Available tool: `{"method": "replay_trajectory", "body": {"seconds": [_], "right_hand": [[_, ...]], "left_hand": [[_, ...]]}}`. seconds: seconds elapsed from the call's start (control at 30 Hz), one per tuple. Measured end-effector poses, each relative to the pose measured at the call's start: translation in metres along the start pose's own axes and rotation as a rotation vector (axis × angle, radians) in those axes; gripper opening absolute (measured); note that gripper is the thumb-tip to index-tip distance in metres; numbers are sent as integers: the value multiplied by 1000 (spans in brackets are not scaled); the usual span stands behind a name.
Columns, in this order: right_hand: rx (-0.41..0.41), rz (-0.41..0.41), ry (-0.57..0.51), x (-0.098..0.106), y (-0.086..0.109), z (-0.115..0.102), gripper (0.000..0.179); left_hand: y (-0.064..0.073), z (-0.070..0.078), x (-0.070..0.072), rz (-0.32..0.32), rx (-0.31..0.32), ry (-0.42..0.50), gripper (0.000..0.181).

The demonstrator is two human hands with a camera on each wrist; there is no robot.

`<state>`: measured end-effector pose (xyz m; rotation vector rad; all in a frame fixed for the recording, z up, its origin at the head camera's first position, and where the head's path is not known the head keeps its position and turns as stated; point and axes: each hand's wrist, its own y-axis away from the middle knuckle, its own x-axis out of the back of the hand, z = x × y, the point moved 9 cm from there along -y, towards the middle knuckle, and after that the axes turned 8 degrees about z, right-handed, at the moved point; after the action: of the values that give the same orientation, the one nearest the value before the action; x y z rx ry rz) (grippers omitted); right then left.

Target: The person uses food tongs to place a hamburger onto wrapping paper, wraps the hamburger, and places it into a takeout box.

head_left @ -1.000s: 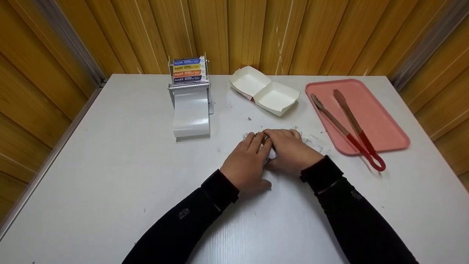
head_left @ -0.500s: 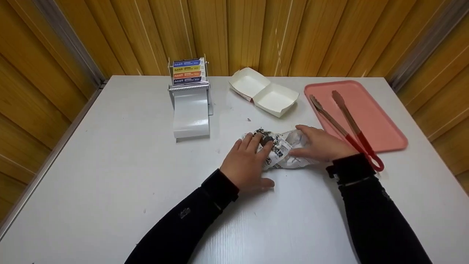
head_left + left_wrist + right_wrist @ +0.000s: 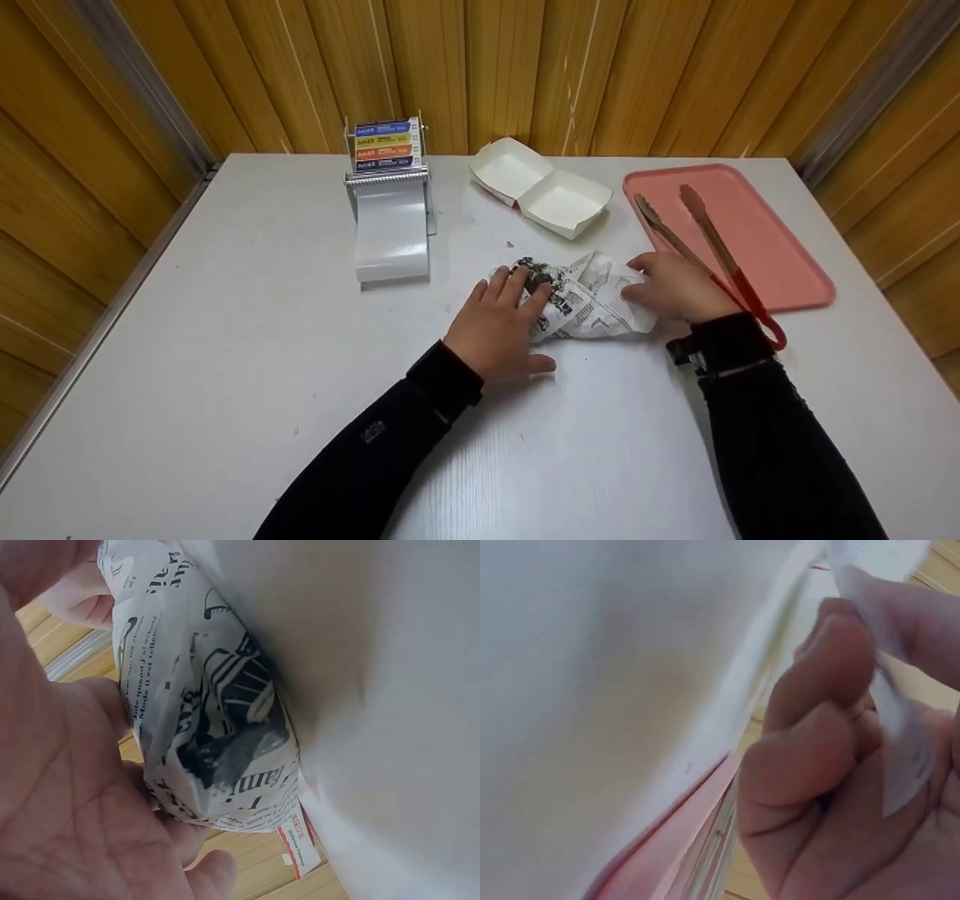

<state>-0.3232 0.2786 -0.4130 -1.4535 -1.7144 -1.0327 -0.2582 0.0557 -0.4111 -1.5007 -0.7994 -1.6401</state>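
A bundle wrapped in newspaper-print paper lies on the white table in the head view; what it contains is hidden. My left hand rests over its left part with fingers spread and thumb held out to the side. Up close in the left wrist view, the printed wrapper bulges beside the palm. At the bundle's right end my right hand pinches the loose paper between thumb and fingers. A thin flap of that paper shows between the curled fingers in the right wrist view.
Behind the bundle stands an open white clamshell carton. A dispenser with colored labels and a hanging white strip is at the back left. Red-handled tongs lie across the pink tray, close to my right hand.
My right hand has moved right, off the bundle's middle to the paper's right end, which it now pinches. The printed wrapper has come into sight. My left hand has stayed on the bundle.
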Motion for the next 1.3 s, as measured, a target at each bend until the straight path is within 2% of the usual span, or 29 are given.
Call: {"method": "replay_trajectory", "body": {"seconds": [0.07,0.1,0.2,0.33,0.43,0.5,0.6,0.67,0.77,0.83,0.9,0.97,1.07,1.17,1.3], "right_hand": [[15,4,-47,3,0,-1,57],[8,-3,-105,3,0,-1,55],[-11,-57,-428,-3,2,-5,50],[-91,-131,-971,-16,5,-12,34],[-148,-141,-1195,-23,8,-12,19],[-182,-195,-1285,-31,10,-14,23],[-206,-325,-1368,-42,14,-19,47],[-163,-448,-1411,-47,18,-27,71],[-17,-602,-1508,-46,21,-39,93],[113,-701,-1577,-41,25,-48,94],[222,-749,-1607,-36,28,-53,92],[295,-740,-1579,-34,29,-55,95],[329,-643,-1439,-38,29,-55,103],[296,-545,-1311,-44,27,-56,108],[213,-419,-1278,-47,24,-59,100]], "left_hand": [[0,0,0,0,2,7,109],[1,0,0,-1,3,9,109],[1,1,0,2,8,18,109],[0,1,-1,5,14,20,109],[-1,2,-2,3,16,17,110],[-2,1,-2,3,20,22,110],[-2,0,-4,1,27,28,110],[-2,-1,-4,0,29,28,110],[-2,-2,-4,-3,30,27,109],[-2,-2,-3,-3,30,33,108],[-2,-2,-3,-5,28,37,108],[-2,-2,-3,-3,23,38,107],[-2,-3,-4,-4,18,39,106],[-2,-3,-4,1,17,46,106],[-3,-4,-4,6,21,60,105]]}}
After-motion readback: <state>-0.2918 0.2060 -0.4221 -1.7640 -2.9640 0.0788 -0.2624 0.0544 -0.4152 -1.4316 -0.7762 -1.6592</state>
